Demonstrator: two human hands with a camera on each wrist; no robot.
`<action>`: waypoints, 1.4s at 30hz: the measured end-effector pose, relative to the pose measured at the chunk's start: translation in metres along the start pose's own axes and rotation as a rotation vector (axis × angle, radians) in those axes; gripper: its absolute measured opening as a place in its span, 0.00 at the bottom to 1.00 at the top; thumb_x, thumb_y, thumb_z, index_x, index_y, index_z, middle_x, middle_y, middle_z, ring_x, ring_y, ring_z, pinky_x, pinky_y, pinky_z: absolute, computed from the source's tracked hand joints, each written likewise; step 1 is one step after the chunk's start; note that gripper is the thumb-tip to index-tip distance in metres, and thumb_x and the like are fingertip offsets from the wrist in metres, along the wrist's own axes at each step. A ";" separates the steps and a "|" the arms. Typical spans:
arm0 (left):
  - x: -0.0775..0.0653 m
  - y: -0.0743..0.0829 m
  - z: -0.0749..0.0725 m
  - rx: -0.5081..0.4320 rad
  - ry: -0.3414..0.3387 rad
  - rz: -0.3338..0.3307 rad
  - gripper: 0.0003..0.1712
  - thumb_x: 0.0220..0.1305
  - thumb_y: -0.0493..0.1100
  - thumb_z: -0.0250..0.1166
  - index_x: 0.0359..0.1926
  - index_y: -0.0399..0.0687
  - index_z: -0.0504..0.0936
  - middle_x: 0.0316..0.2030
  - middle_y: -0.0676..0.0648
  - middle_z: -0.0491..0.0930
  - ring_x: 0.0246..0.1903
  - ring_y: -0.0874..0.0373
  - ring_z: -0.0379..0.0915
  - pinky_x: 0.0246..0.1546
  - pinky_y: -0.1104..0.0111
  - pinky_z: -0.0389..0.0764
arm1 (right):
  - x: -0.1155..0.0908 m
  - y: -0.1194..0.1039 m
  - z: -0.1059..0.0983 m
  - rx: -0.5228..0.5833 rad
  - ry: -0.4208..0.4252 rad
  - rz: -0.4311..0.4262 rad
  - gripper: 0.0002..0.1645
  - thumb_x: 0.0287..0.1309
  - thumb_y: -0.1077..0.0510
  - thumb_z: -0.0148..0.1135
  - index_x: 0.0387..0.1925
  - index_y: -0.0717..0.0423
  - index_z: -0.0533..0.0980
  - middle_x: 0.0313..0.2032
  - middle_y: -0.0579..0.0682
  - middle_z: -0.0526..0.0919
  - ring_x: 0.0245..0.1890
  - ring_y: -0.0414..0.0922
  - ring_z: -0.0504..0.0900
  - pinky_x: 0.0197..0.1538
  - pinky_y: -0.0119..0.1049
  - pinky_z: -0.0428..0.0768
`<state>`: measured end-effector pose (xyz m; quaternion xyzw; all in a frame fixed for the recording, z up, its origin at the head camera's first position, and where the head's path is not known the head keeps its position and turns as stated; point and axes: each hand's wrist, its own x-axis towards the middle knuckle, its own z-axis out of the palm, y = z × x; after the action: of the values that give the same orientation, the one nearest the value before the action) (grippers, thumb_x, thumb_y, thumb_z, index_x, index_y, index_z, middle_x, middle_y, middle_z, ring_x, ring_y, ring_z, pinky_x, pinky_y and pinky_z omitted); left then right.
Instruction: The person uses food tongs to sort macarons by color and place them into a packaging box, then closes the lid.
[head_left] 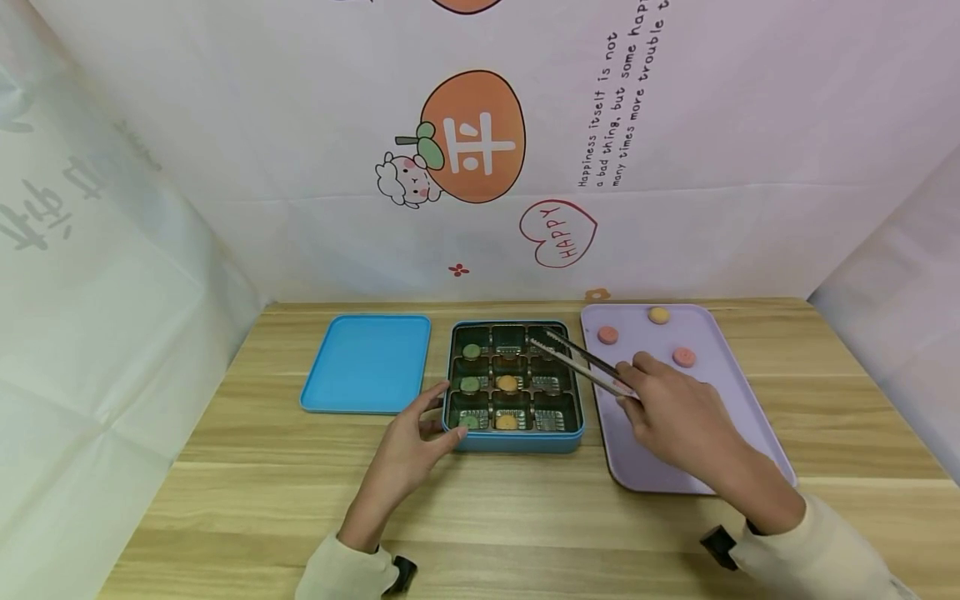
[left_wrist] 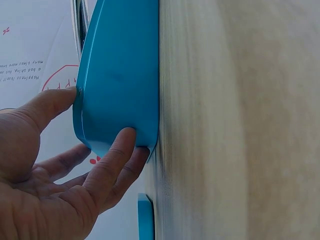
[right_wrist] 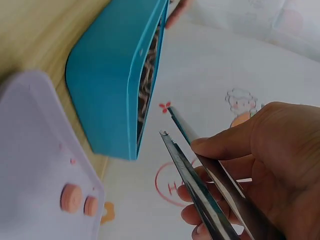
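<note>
My left hand (head_left: 411, 446) rests at the front left corner of a blue tin (head_left: 517, 444), thumb on the rim and fingers against the side (left_wrist: 117, 75). Inside, a divided insert holds three green cookies (head_left: 470, 384) in the left column and two orange ones (head_left: 507, 383) in the middle column. My right hand (head_left: 678, 412) grips metal tongs (head_left: 592, 371) with serrated tips. In the head view the tips overlap the back right compartment, and they stand apart with nothing between them (right_wrist: 192, 182).
To the right of the tin lies a lilac tray (head_left: 626, 450) with two pink cookies (head_left: 683, 357) and a yellow one (head_left: 658, 315). A flat blue lid (head_left: 367, 362) lies to the left. A printed white cloth (head_left: 337, 242) hangs behind the wooden table (head_left: 480, 525).
</note>
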<state>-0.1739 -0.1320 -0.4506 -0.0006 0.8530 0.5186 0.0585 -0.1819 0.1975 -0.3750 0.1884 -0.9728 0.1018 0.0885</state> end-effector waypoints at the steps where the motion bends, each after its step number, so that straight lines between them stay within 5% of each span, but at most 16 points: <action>1: 0.000 0.000 0.000 -0.002 -0.001 -0.001 0.41 0.67 0.44 0.74 0.77 0.54 0.69 0.72 0.37 0.73 0.59 0.40 0.82 0.47 0.54 0.87 | 0.001 0.003 -0.001 0.002 -0.001 0.011 0.17 0.60 0.63 0.72 0.51 0.63 0.84 0.34 0.48 0.78 0.25 0.40 0.72 0.20 0.38 0.70; 21: -0.001 -0.001 0.000 -0.011 -0.006 -0.004 0.40 0.68 0.45 0.74 0.78 0.55 0.69 0.71 0.36 0.73 0.60 0.39 0.82 0.47 0.53 0.87 | 0.017 0.072 0.010 0.000 0.015 0.203 0.07 0.62 0.63 0.61 0.37 0.66 0.77 0.33 0.62 0.75 0.22 0.54 0.74 0.19 0.52 0.69; 28: 0.000 -0.001 0.000 -0.014 -0.005 -0.004 0.40 0.67 0.44 0.74 0.77 0.55 0.70 0.70 0.35 0.74 0.60 0.40 0.82 0.47 0.54 0.87 | 0.018 0.095 0.020 0.003 0.016 0.284 0.10 0.61 0.62 0.57 0.35 0.68 0.77 0.35 0.67 0.76 0.25 0.63 0.78 0.21 0.61 0.71; 35: 0.000 -0.001 0.000 -0.009 -0.002 -0.003 0.40 0.67 0.44 0.74 0.77 0.55 0.70 0.70 0.35 0.74 0.59 0.40 0.82 0.45 0.55 0.87 | 0.019 0.113 0.028 -0.003 0.012 0.342 0.21 0.68 0.52 0.60 0.39 0.72 0.78 0.35 0.69 0.76 0.28 0.68 0.79 0.22 0.63 0.70; 42: -0.001 0.000 0.000 -0.006 0.001 -0.002 0.40 0.67 0.44 0.75 0.77 0.55 0.70 0.69 0.35 0.75 0.59 0.40 0.83 0.46 0.55 0.87 | 0.020 0.125 0.029 -0.007 -0.055 0.399 0.22 0.67 0.56 0.54 0.42 0.76 0.77 0.38 0.70 0.75 0.30 0.68 0.79 0.24 0.62 0.71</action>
<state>-0.1734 -0.1321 -0.4510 -0.0019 0.8515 0.5211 0.0588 -0.2520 0.2970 -0.4198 -0.0057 -0.9932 0.1088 0.0408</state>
